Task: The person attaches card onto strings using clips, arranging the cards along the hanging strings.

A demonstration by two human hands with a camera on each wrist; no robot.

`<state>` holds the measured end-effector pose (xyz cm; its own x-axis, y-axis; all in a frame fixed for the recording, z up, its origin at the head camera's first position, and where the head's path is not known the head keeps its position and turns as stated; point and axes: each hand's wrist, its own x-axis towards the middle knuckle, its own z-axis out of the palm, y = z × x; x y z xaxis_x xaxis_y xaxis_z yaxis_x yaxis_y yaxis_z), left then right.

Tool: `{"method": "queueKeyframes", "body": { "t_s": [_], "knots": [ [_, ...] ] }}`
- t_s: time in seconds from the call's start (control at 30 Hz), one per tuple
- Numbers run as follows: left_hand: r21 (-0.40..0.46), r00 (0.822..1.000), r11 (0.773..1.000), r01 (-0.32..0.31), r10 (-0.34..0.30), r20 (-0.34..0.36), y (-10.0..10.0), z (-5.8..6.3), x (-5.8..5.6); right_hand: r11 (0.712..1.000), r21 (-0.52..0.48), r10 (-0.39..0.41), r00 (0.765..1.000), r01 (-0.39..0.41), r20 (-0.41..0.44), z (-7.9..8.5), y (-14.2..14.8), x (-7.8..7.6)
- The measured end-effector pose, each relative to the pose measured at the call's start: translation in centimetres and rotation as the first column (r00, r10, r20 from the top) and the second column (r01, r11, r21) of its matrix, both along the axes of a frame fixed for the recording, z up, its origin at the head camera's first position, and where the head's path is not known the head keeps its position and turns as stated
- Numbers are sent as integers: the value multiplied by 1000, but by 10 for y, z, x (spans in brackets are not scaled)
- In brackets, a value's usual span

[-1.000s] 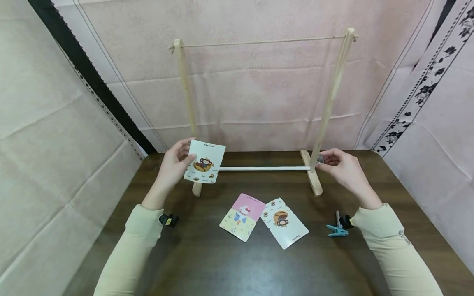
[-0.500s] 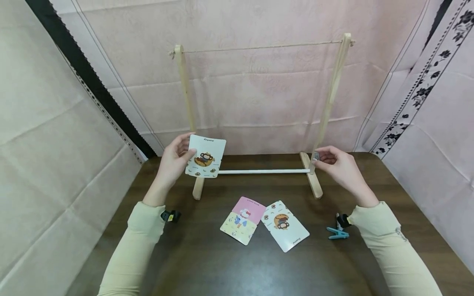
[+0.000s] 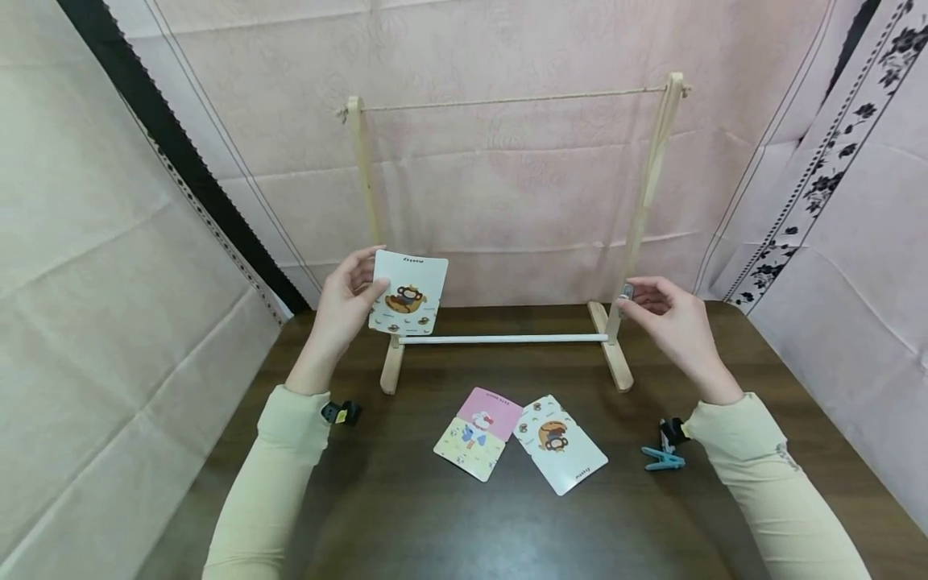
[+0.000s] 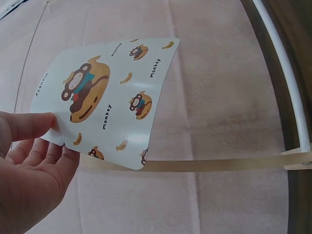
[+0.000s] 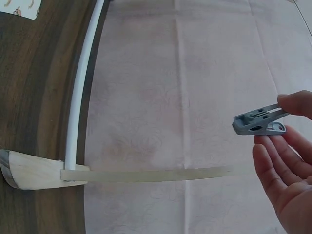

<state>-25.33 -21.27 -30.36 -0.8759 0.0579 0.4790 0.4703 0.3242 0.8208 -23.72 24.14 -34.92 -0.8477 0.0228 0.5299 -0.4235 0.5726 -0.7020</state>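
My left hand (image 3: 350, 296) pinches a white card with a monkey-and-banana print (image 3: 409, 293) by its left edge, thumb in front and fingers behind. In the head view the card hangs before the left post of a wooden stand. My right hand (image 3: 670, 326) holds a small grey clothespin (image 5: 261, 122) between thumb and fingers, beside the right post (image 3: 648, 189). A thin string (image 3: 515, 101) runs between the tops of both posts. On the table lie a pink-and-yellow card (image 3: 478, 433) and a second monkey card (image 3: 560, 445), their corners meeting.
A blue clothespin (image 3: 663, 459) lies near the right wrist, with a greyish one partly hidden beside it. A white rod (image 3: 500, 339) joins the stand's wooden feet low over the dark table (image 3: 406, 515). Pale cloth hangs behind and at both sides.
My left hand has raised the monkey card a little. The right hand, with the grey clothespin, has risen slightly beside the post. The cards on the table stay put.
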Motion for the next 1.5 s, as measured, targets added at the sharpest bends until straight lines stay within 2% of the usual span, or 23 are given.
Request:
{"method": "queueKeyframes", "body": {
  "t_s": [0.13, 0.4, 0.57, 0.77, 1.03, 1.3, 1.5],
  "knots": [
    [-1, 1000, 1000, 11, -11, -9, 3, 6, -1, 999, -49, -20, 999, 19, -31, 5, 0, 2],
    [31, 1000, 999, -20, 21, -22, 6, 18, 0, 996, -88, -38, 998, 33, -50, 13, 0, 2],
    [59, 1000, 998, 0, 1, -30, 13, 27, -1, 988, -140, -76, 992, 61, -98, 14, 1, 1],
    [85, 998, 996, 22, -18, -55, 21, 35, -2, 985, -170, -65, 988, 40, -141, 16, 0, -2],
    [141, 992, 988, 55, -37, -124, 32, 58, -2, 976, -211, -81, 986, 50, -143, 23, 2, -2],
    [185, 987, 980, 67, -39, -155, 38, 82, -1, 977, -209, -73, 989, 44, -131, 33, 2, -4],
    [254, 987, 963, 86, -48, -151, 38, 87, 4, 977, -211, -56, 991, 29, -124, 31, -1, -3]
  ]
}}
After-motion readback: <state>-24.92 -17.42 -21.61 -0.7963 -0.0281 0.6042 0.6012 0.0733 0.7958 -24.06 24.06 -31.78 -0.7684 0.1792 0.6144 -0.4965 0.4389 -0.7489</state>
